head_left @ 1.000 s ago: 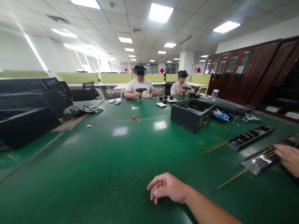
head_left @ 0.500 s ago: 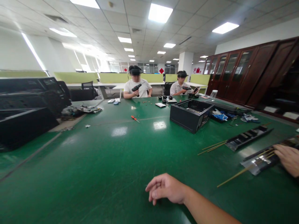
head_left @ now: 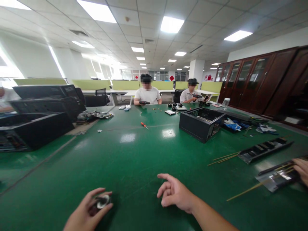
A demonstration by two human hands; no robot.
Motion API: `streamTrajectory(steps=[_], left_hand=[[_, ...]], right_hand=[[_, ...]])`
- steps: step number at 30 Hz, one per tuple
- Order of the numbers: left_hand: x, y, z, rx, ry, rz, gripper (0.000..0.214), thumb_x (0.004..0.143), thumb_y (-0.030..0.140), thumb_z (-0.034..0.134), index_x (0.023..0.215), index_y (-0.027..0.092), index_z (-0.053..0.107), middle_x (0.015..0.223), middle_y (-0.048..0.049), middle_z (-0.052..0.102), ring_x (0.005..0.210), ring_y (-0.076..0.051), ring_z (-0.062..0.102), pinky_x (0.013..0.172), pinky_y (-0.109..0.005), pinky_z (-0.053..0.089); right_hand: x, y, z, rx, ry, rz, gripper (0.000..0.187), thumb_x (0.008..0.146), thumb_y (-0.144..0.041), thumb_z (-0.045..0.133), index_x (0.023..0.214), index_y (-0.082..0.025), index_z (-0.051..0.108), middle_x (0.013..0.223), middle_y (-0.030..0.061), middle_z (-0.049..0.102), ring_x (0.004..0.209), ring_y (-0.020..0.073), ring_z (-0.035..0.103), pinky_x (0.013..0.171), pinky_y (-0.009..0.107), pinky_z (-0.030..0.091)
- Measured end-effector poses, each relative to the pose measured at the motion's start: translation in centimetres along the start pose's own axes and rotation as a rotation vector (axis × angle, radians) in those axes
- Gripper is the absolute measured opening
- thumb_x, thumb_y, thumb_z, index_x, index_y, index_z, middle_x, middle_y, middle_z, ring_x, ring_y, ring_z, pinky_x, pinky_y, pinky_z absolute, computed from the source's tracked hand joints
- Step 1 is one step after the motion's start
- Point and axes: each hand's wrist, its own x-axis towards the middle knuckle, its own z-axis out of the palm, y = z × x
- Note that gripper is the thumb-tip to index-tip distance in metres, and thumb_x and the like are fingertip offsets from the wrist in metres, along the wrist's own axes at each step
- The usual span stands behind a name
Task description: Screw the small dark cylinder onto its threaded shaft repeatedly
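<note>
At the lower left, my left hand [head_left: 88,208] grips a small dark round object with a whitish ring on its face [head_left: 103,201]. Thumb and fingers curl around it; its exact kind I cannot make out. Over the bare green tabletop [head_left: 134,163], my right hand [head_left: 173,194] hovers with its index finger stretched out and the other fingers loosely bent. Nothing shows in it. An orange screwdriver [head_left: 144,125] lies farther off, beyond both hands.
Dark computer cases [head_left: 43,128] stand at the left, beside circuit boards [head_left: 96,116]. An open black case [head_left: 203,123] sits right of centre. Long thin yellowish rods [head_left: 245,191] and trays [head_left: 264,149] lie at the right, near another person's hand [head_left: 302,168]. Two people sit opposite.
My left hand has come into view with the round object. My right index finger has straightened. The person opposite has lowered a power drill. The view has shifted left and up.
</note>
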Motion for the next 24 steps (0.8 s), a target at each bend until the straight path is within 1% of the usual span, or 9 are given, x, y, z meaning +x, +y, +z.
streamTrajectory(steps=[2,4,6,8,11,15,18,21,24], left_hand=[[0.3,2.2,4.1,-0.093,-0.208,0.017,0.053,0.066,0.056,0.08,0.101,0.022,0.059,0.106,-0.0064,0.074,0.102,-0.028,0.07,0.091,-0.036,0.057],[0.3,4.9,7.7,-0.12,-0.32,0.086,0.035,0.072,0.042,0.075,0.096,0.021,0.061,0.1,-0.0055,0.073,0.101,-0.026,0.069,0.094,-0.035,0.053],[0.2,7.2,10.2,-0.116,-0.372,0.151,0.026,0.074,0.035,0.071,0.094,0.02,0.063,0.095,-0.0045,0.072,0.094,-0.024,0.068,0.088,-0.033,0.051],[0.0,8.3,11.5,-0.088,-0.369,0.193,0.023,0.075,0.032,0.07,0.092,0.019,0.064,0.089,-0.0035,0.07,0.087,-0.022,0.066,0.08,-0.031,0.049],[-0.5,8.2,12.0,-0.051,-0.359,0.225,0.021,0.075,0.032,0.07,0.091,0.019,0.065,0.086,-0.0035,0.068,0.084,-0.023,0.062,0.078,-0.031,0.046],[-1.3,7.2,11.7,-0.019,-0.405,0.239,0.022,0.074,0.032,0.07,0.092,0.019,0.066,0.087,-0.0043,0.066,0.084,-0.023,0.06,0.078,-0.033,0.044],[-1.5,7.1,11.7,0.002,-0.439,0.254,0.02,0.073,0.029,0.071,0.09,0.019,0.066,0.088,-0.0043,0.065,0.085,-0.023,0.059,0.078,-0.032,0.042],[-1.4,7.4,11.9,-0.001,-0.472,0.262,0.017,0.074,0.027,0.07,0.089,0.02,0.066,0.089,-0.004,0.065,0.086,-0.023,0.06,0.079,-0.032,0.042],[-1.2,7.5,12.0,-0.01,-0.495,0.27,0.016,0.075,0.025,0.07,0.089,0.02,0.066,0.088,-0.0031,0.065,0.087,-0.022,0.061,0.079,-0.031,0.042]], right_hand=[[-0.1,0.0,-0.5,-0.091,0.057,-0.086,0.091,0.057,-0.009,0.08,0.139,-0.022,0.043,0.1,0.0029,0.065,0.064,0.01,0.061,0.06,0.023,0.046],[-0.2,-0.1,-0.9,-0.215,0.091,-0.156,0.086,0.059,-0.005,0.069,0.139,-0.023,0.041,0.105,0.0034,0.061,0.068,0.0103,0.062,0.061,0.024,0.046],[-0.4,-0.1,-1.0,-0.314,0.093,-0.19,0.085,0.061,-0.003,0.062,0.14,-0.025,0.039,0.11,0.0044,0.058,0.072,0.0115,0.064,0.063,0.025,0.048],[-0.5,0.0,-1.0,-0.372,0.092,-0.202,0.086,0.061,-0.003,0.06,0.14,-0.028,0.037,0.115,0.0053,0.056,0.075,0.0126,0.065,0.065,0.026,0.049],[-0.7,0.0,-0.5,-0.43,0.114,-0.212,0.083,0.062,-0.004,0.062,0.138,-0.029,0.039,0.117,0.0057,0.055,0.077,0.0132,0.064,0.065,0.027,0.051],[-1.3,-0.2,0.2,-0.563,0.146,-0.247,0.07,0.064,-0.003,0.062,0.128,-0.026,0.046,0.115,0.0055,0.059,0.078,0.0144,0.062,0.066,0.027,0.051],[-1.7,-0.7,0.6,-0.711,0.162,-0.27,0.056,0.065,-0.004,0.063,0.116,-0.024,0.055,0.105,0.0039,0.062,0.079,0.0162,0.06,0.068,0.027,0.049],[-1.9,-1.1,0.9,-0.807,0.158,-0.291,0.043,0.065,-0.007,0.066,0.105,-0.023,0.06,0.092,0.0012,0.061,0.077,0.0168,0.059,0.068,0.027,0.047],[-1.9,-1.4,1.0,-0.853,0.162,-0.309,0.035,0.065,-0.01,0.068,0.098,-0.022,0.063,0.09,0.0006,0.061,0.075,0.0161,0.058,0.067,0.026,0.044]])
